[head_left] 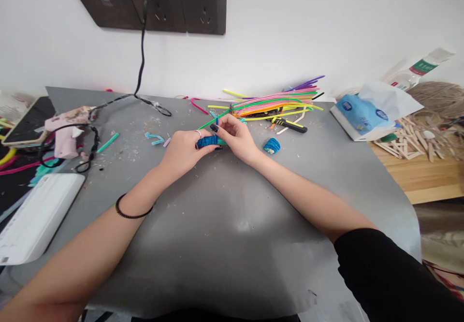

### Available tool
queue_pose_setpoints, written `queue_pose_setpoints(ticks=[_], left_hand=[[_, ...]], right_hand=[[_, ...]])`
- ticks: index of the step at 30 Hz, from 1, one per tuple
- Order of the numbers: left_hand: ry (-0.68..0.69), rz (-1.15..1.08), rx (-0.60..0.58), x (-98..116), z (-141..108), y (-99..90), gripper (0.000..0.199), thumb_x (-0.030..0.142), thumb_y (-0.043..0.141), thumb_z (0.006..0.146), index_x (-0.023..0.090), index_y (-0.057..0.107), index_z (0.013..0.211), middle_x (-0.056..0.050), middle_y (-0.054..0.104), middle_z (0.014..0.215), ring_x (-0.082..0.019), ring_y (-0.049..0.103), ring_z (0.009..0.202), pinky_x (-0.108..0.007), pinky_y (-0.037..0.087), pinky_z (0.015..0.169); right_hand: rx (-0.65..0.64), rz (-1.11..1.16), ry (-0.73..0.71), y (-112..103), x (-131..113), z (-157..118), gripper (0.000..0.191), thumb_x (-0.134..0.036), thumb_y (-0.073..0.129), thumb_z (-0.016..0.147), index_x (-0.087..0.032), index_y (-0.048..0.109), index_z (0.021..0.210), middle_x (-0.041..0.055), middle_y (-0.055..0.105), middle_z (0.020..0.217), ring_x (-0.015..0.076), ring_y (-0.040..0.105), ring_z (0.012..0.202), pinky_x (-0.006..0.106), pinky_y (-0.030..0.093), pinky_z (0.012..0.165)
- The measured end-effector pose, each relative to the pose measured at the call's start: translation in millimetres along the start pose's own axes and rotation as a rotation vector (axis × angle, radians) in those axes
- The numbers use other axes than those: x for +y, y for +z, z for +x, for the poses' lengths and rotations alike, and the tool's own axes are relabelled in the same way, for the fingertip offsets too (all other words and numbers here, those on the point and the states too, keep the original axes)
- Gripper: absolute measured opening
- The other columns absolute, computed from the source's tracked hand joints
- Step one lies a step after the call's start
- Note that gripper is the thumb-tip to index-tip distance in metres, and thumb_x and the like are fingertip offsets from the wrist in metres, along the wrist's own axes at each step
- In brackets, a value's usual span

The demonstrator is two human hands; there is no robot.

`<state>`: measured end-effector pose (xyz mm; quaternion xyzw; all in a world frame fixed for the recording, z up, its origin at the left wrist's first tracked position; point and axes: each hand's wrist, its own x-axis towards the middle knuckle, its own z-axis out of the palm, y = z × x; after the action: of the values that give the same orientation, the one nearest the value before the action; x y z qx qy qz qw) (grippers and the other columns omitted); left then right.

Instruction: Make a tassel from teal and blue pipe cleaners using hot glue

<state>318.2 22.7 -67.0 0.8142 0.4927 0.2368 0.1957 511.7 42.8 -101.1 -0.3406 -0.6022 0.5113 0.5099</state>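
Observation:
Over the back middle of the grey table (232, 244), my left hand (183, 150) is closed around one end of a small green piece wrapped in blue pipe cleaner (207, 141). My right hand (235, 136) pinches at the other end, where a bit of blue pipe cleaner sticks up between thumb and finger. Fingers hide part of the wrapped piece. Just right of my right hand lies a separate small blue wrapped piece (271, 145), touched by neither hand.
Behind my hands lie a bundle of coloured pipe cleaners (275, 100) and a black-and-yellow utility knife (290, 125). A pink glue gun (65, 131) with a black cord sits left, above a white device (41, 215). Tissues (366, 114) and wooden sticks (409, 140) are right.

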Motion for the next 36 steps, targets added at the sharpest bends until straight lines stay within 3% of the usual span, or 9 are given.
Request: queue_pose_setpoints(ticks=[6,14,36], left_hand=[[0.000,0.017,0.005,-0.7,-0.1,0.2,0.021,0.039,0.077,0.093,0.023,0.087,0.104,-0.004,0.082,0.083,-0.022,0.068,0.070,-0.033,0.047,0.072],[0.005,-0.022,0.022,0.5,-0.1,-0.2,0.023,0.036,0.077,0.093,0.023,0.084,0.111,-0.005,0.086,0.100,-0.021,0.073,0.076,-0.032,0.054,0.079],[0.038,-0.015,0.002,1.7,-0.4,-1.2,0.016,0.032,0.076,0.094,0.021,0.079,0.106,-0.006,0.084,0.100,-0.022,0.072,0.081,-0.032,0.052,0.081]], right_hand=[[0.016,-0.007,0.004,-0.3,-1.9,-0.3,0.062,-0.077,0.085,0.080,-0.024,0.055,0.089,-0.0026,0.055,0.080,0.0147,0.052,0.076,0.030,0.047,0.072],[0.029,-0.023,0.021,0.0,-3.6,-0.6,0.063,-0.078,0.085,0.079,-0.024,0.054,0.089,-0.0030,0.055,0.080,0.0143,0.052,0.076,0.029,0.046,0.071],[0.007,-0.029,0.029,-1.9,-2.6,0.0,0.065,-0.080,0.087,0.076,-0.024,0.054,0.088,-0.0051,0.051,0.073,0.0136,0.047,0.069,0.030,0.045,0.068]])
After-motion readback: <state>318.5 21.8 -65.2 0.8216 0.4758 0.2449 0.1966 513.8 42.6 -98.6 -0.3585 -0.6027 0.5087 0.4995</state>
